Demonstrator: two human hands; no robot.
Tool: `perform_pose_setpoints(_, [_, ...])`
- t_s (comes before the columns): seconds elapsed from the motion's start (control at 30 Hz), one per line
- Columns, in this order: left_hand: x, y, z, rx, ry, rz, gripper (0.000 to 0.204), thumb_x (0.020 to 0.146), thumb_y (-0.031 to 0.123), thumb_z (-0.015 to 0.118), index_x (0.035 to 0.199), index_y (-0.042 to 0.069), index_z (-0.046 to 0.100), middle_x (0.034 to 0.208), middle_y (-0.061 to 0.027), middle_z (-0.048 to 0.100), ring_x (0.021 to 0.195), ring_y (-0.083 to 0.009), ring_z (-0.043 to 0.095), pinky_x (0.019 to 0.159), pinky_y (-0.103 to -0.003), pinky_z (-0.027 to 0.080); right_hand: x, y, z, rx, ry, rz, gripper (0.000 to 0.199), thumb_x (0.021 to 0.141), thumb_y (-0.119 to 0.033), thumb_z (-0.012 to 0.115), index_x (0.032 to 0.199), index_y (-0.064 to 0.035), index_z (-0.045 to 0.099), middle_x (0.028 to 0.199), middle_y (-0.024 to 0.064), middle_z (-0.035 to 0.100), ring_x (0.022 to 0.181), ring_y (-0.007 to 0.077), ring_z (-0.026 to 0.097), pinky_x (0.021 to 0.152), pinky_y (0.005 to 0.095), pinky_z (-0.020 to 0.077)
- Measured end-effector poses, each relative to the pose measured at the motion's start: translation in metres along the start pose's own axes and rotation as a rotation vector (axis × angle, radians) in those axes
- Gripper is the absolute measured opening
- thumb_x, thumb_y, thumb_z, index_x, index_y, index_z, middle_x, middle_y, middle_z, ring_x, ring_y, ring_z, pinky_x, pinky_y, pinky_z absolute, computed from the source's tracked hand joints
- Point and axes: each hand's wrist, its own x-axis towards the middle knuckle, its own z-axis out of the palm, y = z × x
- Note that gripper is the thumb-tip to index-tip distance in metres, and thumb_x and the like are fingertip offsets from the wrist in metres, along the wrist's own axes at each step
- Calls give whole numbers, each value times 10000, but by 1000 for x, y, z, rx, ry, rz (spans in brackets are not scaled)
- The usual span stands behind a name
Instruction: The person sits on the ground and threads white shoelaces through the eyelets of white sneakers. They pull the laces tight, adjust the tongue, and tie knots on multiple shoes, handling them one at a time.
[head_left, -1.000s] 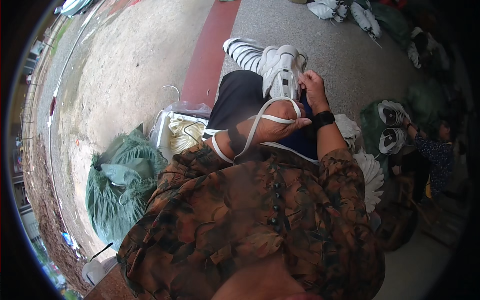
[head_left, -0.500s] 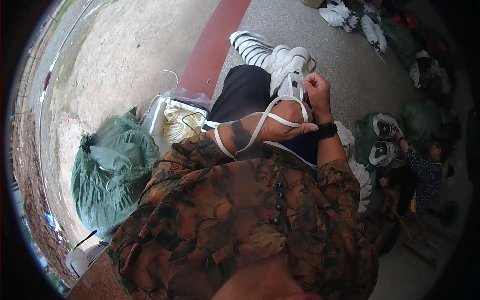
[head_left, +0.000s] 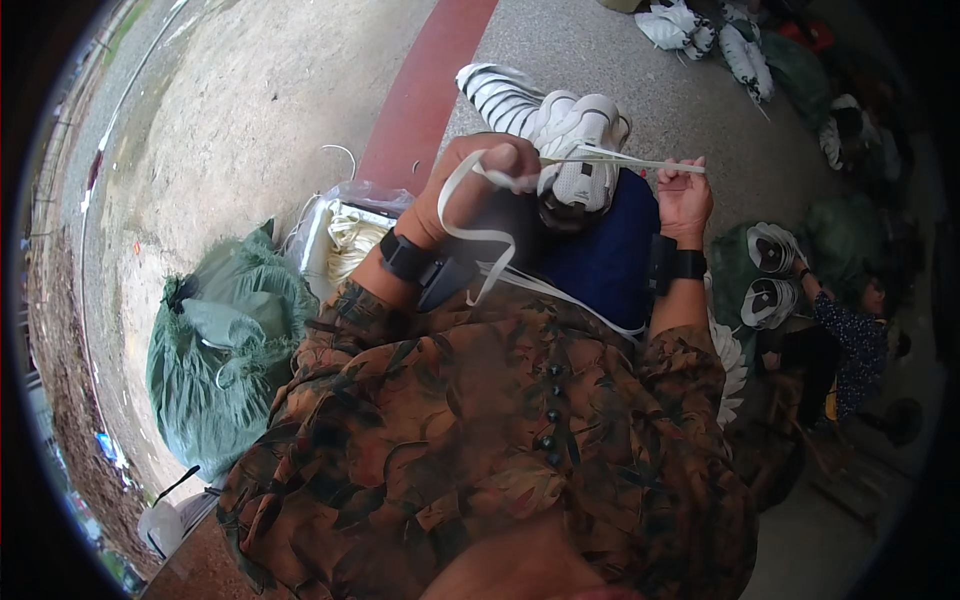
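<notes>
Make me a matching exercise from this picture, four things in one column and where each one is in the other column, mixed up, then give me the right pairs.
Things:
1. white shoelace
2. white sneaker
3. green sack
4. clear bag of laces

Places:
A. on the ground at the person's left
B. stretched between the left hand and the right hand
C. on the person's lap, between the two hands
D. just beside the left forearm, by the red strip

Pairs: 1-B, 2-C, 3-A, 4-D
</notes>
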Motion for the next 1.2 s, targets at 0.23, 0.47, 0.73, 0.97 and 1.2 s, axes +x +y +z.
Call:
perform_pose_setpoints(0.23, [-109,-75,-166,-917,710,-57,496,947,439,373,559,147,272,574,12,257,576,-148,302,541,-267,279,-56,18,-98,710,54,113,283,940,-274,479,769,-53,526,697,45,524,619,150,503,514,273,390])
perform_pose_setpoints(0.47, [-133,-98,-180,312,149,-1250,356,868,348,574,676,48,576,593,-74,544,590,-210,539,519,-336,429,-75,-22,-121,-1107,-213,570,320,803,-216,640,593,-13,506,564,91,543,550,135,571,407,243,381])
perform_pose_setpoints(0.73, [55,-79,-42,865,19,-160,266,792,230,646,883,-19,615,762,-173,615,716,-297,600,691,-360,471,-25,-7,36,-1242,-334,-449,272,750,-4,526,1021,-10,537,875,201,595,827,400,583,734,418,485])
perform_pose_setpoints(0.97, [106,-97,0,782,-271,-724,419,809,385,629,797,-34,625,636,-104,600,552,-176,583,505,-292,455,4,-5,55,-1346,-420,-305,102,775,-14,482,853,-15,548,789,225,604,819,396,594,717,474,473])
perform_pose_setpoints(1.2, [104,-107,-32,1022,-646,84,272,838,229,600,877,-39,627,757,-108,624,674,-182,608,588,-306,485,17,-6,57,-1174,-480,-348,87,797,-62,487,809,-36,569,770,204,597,772,383,591,664,446,461])
